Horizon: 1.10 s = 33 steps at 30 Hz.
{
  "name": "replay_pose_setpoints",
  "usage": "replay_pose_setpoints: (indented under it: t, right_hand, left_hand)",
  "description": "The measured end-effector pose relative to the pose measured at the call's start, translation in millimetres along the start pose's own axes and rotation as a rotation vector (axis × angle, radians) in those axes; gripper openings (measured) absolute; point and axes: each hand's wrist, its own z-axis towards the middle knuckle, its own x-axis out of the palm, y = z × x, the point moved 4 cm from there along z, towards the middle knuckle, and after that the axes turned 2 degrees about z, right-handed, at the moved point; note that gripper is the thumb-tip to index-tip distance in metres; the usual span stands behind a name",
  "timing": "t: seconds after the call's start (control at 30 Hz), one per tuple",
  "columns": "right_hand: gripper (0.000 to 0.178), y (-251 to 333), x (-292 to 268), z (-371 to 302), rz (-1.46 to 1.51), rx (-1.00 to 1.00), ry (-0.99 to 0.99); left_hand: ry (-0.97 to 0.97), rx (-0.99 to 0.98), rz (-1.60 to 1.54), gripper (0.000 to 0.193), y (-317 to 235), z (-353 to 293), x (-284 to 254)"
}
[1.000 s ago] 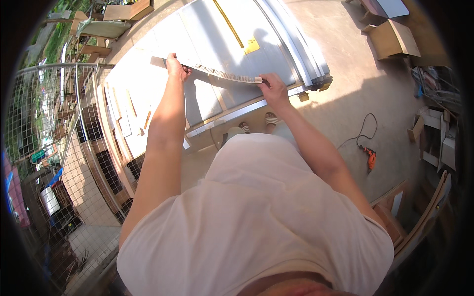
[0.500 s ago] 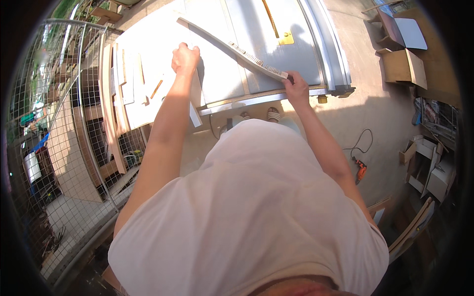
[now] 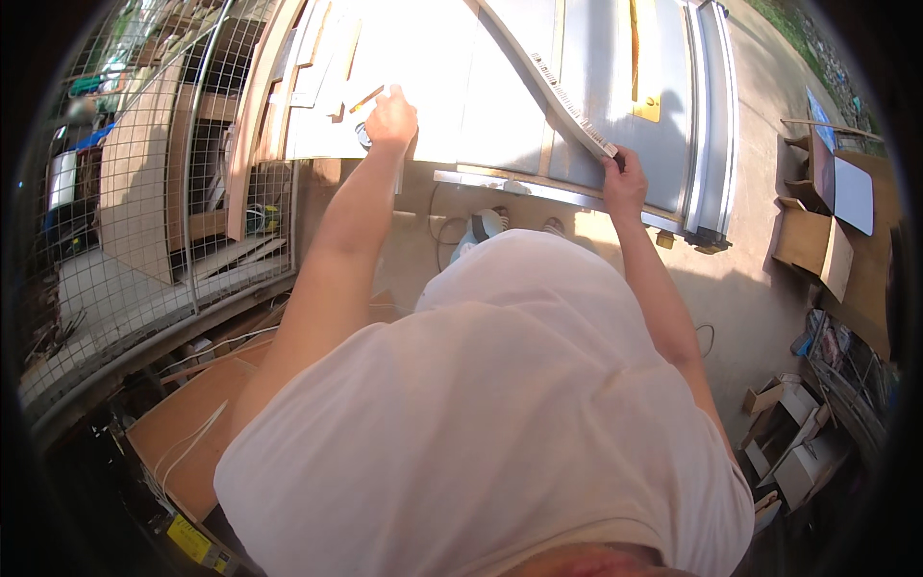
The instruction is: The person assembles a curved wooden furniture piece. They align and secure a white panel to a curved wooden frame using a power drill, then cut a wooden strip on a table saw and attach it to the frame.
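My right hand (image 3: 626, 183) pinches the near end of a long, thin, pale strip (image 3: 550, 82). Fine, dark-edged teeth or bristles line part of one side of it; which they are, I cannot tell. The strip slants away to the far left over the grey saw table (image 3: 625, 144). On the sunlit white surface to the left, my left hand (image 3: 392, 119) is closed, its fingers curled and mostly hidden. Close by its fingertips lies a yellow-orange pencil (image 3: 365, 99), and beside it a small dark round thing (image 3: 362, 136). A narrow pale piece (image 3: 398, 176) shows behind that wrist.
Wood strips (image 3: 306, 58) lie at the far left of the work surface, beside a wire mesh fence (image 3: 144, 173). A metal rail (image 3: 519, 186) runs along the table's near edge. On the right stand open cardboard boxes (image 3: 812, 236). A brown board (image 3: 183, 433) lies at lower left.
My view has shifted left. My left hand has moved leftward over the white surface, close to the pencil. My right hand still holds the strip's near end.
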Motion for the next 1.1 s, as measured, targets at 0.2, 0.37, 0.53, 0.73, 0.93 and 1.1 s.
replay_pose_setpoints:
  t: [0.2,0.37,0.53,0.73,0.93,1.1]
  right_hand:
    - [0.028,7,1,2,0.049,-0.007,0.006]
    - [0.025,15,-38,-49,0.12,-0.026,-0.124]
    - [0.017,-64,-63,-161,-0.056,0.411,0.012]
    - [0.027,-88,-2,-246,0.099,0.619,-0.044]
    - [0.03,-36,63,-251,0.115,0.602,0.227]
    - [0.051,-58,117,-254,0.091,0.606,0.24]
  left_hand:
    - [-0.059,0.016,0.011,0.044,12,10,-2]
    - [-0.178,-0.03,-0.359,0.037,10,0,-14]
    - [0.498,-0.543,-1.443,0.017,1,-33,1]
    - [0.77,-0.639,-1.643,0.013,-30,-65,1]
    - [0.661,0.003,-1.304,0.021,-55,-33,-4]
    - [-0.035,0.416,-0.777,0.051,-138,-5,-5]
